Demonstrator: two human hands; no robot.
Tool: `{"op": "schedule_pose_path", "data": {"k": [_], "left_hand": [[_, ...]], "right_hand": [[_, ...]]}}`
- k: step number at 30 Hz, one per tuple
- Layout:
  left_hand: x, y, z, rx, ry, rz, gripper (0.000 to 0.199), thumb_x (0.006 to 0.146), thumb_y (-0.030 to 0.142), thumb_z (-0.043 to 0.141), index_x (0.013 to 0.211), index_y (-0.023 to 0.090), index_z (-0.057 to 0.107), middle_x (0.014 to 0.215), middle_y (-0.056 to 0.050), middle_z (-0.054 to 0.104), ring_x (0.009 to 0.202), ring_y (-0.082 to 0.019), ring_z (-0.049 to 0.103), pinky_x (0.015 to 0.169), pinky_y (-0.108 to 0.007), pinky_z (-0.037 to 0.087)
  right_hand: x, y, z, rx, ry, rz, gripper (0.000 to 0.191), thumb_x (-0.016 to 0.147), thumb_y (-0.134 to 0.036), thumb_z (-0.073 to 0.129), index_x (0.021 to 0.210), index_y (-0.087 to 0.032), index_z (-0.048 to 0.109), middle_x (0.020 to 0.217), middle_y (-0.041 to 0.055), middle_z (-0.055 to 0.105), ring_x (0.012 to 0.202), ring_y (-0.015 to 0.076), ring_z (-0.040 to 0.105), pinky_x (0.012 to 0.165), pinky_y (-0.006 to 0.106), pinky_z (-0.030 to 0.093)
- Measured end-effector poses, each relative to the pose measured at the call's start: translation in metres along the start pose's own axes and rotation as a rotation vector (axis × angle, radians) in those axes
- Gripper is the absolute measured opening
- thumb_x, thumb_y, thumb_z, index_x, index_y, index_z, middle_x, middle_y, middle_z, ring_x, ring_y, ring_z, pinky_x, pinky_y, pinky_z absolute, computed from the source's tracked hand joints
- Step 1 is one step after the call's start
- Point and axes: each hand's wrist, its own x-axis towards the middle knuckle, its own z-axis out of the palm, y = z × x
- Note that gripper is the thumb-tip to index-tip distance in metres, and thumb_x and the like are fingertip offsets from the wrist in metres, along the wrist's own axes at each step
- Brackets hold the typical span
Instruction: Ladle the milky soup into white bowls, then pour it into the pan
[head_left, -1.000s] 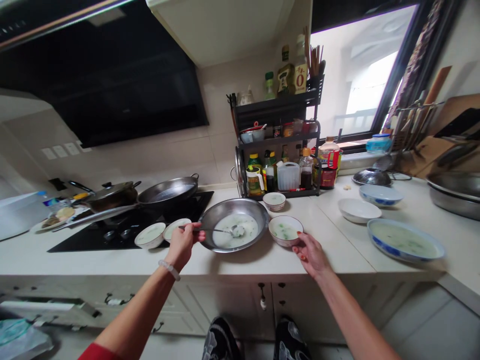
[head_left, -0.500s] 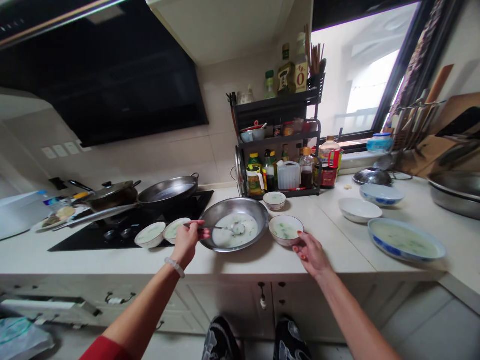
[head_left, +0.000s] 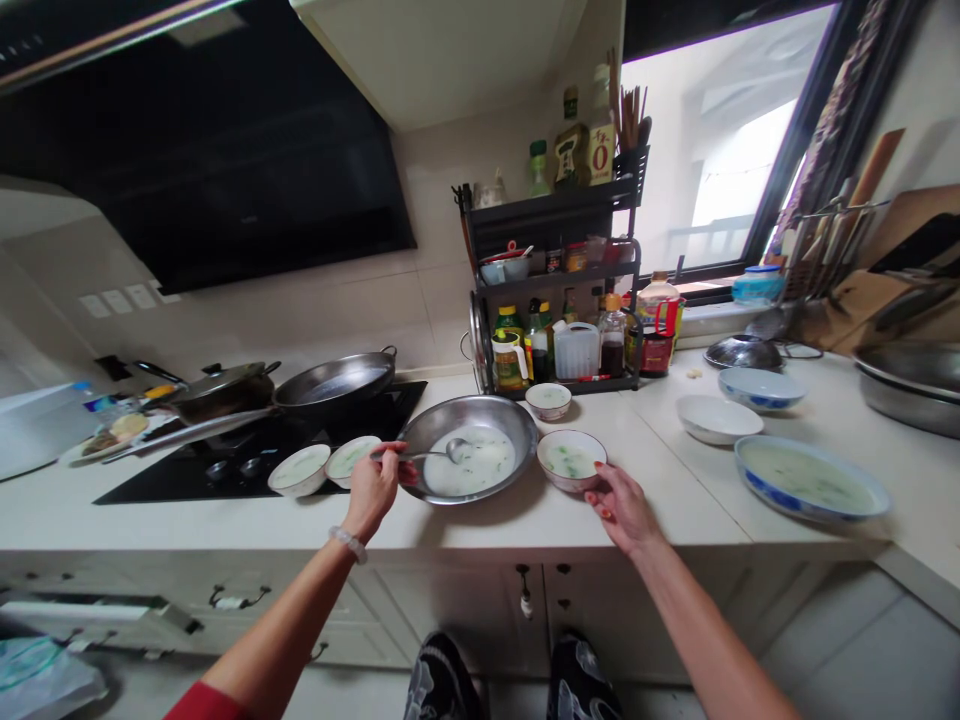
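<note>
My left hand [head_left: 377,487] is closed on the handle of a metal spoon [head_left: 454,450], whose bowl end is over the soup in a wide steel basin [head_left: 527,424]. The soup [head_left: 472,468] is pale with green bits. My right hand [head_left: 621,503] touches the right rim of a small bowl of soup [head_left: 571,460] with thumb and fingers; this bowl stands on the counter beside the basin. Behind it stands another small filled bowl [head_left: 548,401]. Two more small filled bowls [head_left: 299,470] [head_left: 351,460] are left of the basin.
On the stove are a wok [head_left: 336,380] and a lidded pot [head_left: 217,385]. A black rack [head_left: 555,210] of bottles stands behind the basin. At right are a blue-rimmed dish of soup [head_left: 814,478], a white bowl [head_left: 720,420] and a blue-patterned bowl [head_left: 762,388].
The spoon's bowl end has moved a little left and away from me within the basin. My right hand remains at the small bowl's rim.
</note>
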Motion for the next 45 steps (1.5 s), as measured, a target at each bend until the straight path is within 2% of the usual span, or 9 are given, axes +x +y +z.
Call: {"op": "schedule_pose_path", "data": {"k": [3, 9, 15, 23, 39, 45], "left_hand": [[0.001, -0.002, -0.004, -0.023, -0.002, -0.005, 0.018, 0.076, 0.023, 0.052, 0.087, 0.014, 0.064, 0.055, -0.005, 0.067, 0.049, -0.022, 0.066, 0.052, -0.032, 0.056], [0.004, -0.004, -0.003, -0.181, 0.036, -0.102, 0.016, 0.072, 0.021, 0.052, 0.080, 0.012, 0.062, 0.055, -0.006, 0.066, 0.048, -0.018, 0.064, 0.051, -0.030, 0.055], [0.002, 0.008, 0.001, -0.235, 0.094, -0.153, 0.016, 0.072, 0.020, 0.050, 0.075, 0.010, 0.062, 0.054, -0.006, 0.064, 0.048, -0.017, 0.062, 0.050, -0.028, 0.053], [0.001, 0.019, -0.002, -0.250, 0.101, -0.188, 0.016, 0.073, 0.017, 0.050, 0.074, 0.010, 0.064, 0.053, -0.007, 0.065, 0.048, -0.016, 0.062, 0.051, -0.025, 0.053], [-0.005, 0.043, 0.003, -0.291, 0.073, -0.248, 0.019, 0.083, 0.010, 0.046, 0.080, 0.006, 0.064, 0.054, -0.008, 0.067, 0.045, -0.011, 0.061, 0.051, -0.020, 0.051], [-0.006, 0.048, 0.005, -0.304, 0.074, -0.255, 0.019, 0.082, 0.009, 0.045, 0.079, 0.006, 0.064, 0.054, -0.008, 0.067, 0.045, -0.011, 0.061, 0.052, -0.019, 0.050]], "right_hand": [[0.000, 0.001, 0.000, -0.002, 0.000, -0.002, 0.039, 0.054, -0.035, 0.085, 0.078, -0.018, 0.059, 0.064, 0.0007, 0.062, 0.042, 0.0083, 0.050, 0.030, 0.014, 0.023], [0.001, 0.001, -0.002, 0.004, -0.001, -0.004, 0.038, 0.055, -0.034, 0.085, 0.078, -0.018, 0.059, 0.065, 0.0012, 0.062, 0.042, 0.0089, 0.051, 0.029, 0.015, 0.022], [0.001, 0.001, -0.001, 0.009, -0.011, 0.005, 0.037, 0.056, -0.035, 0.084, 0.078, -0.018, 0.060, 0.067, 0.0020, 0.063, 0.043, 0.0085, 0.051, 0.030, 0.015, 0.022], [0.000, 0.001, 0.000, 0.009, -0.008, -0.002, 0.038, 0.054, -0.035, 0.085, 0.077, -0.017, 0.061, 0.064, 0.0016, 0.062, 0.042, 0.0079, 0.050, 0.030, 0.014, 0.022], [0.002, 0.002, -0.001, 0.013, 0.010, 0.003, 0.040, 0.053, -0.035, 0.085, 0.079, -0.016, 0.061, 0.065, 0.0029, 0.062, 0.042, 0.0084, 0.051, 0.030, 0.014, 0.021], [0.001, 0.001, 0.000, 0.018, 0.007, 0.004, 0.039, 0.052, -0.035, 0.085, 0.077, -0.016, 0.061, 0.064, 0.0023, 0.063, 0.042, 0.0082, 0.051, 0.030, 0.013, 0.021]]}}
